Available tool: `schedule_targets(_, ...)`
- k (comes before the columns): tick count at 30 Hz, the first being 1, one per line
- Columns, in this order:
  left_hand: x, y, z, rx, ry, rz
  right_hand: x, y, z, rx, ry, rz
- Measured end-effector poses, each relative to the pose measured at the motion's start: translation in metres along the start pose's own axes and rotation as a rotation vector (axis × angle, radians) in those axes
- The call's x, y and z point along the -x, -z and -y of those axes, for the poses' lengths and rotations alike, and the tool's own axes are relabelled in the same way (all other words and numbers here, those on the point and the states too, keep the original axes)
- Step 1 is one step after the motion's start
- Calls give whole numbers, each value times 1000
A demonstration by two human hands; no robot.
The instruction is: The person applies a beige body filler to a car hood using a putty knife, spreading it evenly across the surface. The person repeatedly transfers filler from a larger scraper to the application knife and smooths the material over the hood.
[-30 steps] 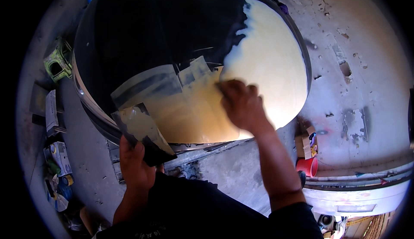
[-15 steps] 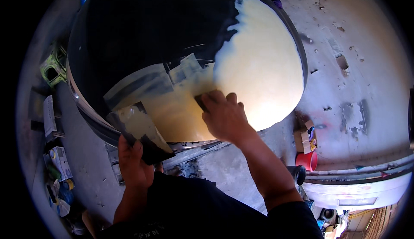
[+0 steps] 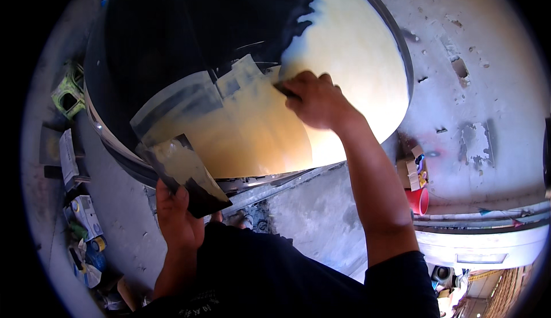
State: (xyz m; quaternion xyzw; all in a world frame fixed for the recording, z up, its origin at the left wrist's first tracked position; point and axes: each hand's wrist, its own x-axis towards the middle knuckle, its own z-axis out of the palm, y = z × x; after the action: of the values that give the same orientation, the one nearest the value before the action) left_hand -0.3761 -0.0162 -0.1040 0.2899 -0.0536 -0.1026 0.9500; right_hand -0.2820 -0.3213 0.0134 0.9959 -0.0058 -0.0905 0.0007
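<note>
A large rounded car panel (image 3: 166,25) spreads before me, dark at its upper left. Pale yellow filler (image 3: 252,137) coats its near side and the right part, with ragged and straight-edged patches where it meets the dark surface. My right hand (image 3: 321,103) is closed on a dark flat spreader (image 3: 285,90), whose edge is against the coated surface near the middle. At the panel's near left edge, my left hand (image 3: 179,217) grips a dark rectangular mixing board (image 3: 198,174), tilted and smeared with the same pale filler.
A red bucket (image 3: 419,201) and an open cardboard box (image 3: 411,172) stand on the right. Along the left lie a green frame-like part (image 3: 70,95), a white box (image 3: 84,217) and tape rolls. A white panel (image 3: 482,249) is at lower right.
My right hand has moved up and to the right with the spreader, leaving a smoother band of filler behind it. The left hand and board have barely moved; the view has shifted slightly.
</note>
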Motion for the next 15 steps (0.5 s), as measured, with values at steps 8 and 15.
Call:
schedule_targets(8,-2,-11,5,36,15,139,114,-69,-3,-42,-62,-61)
schedule_targets(15,11,-27,18,-40,74,77,163,-134,-13,-74,-73,-291)
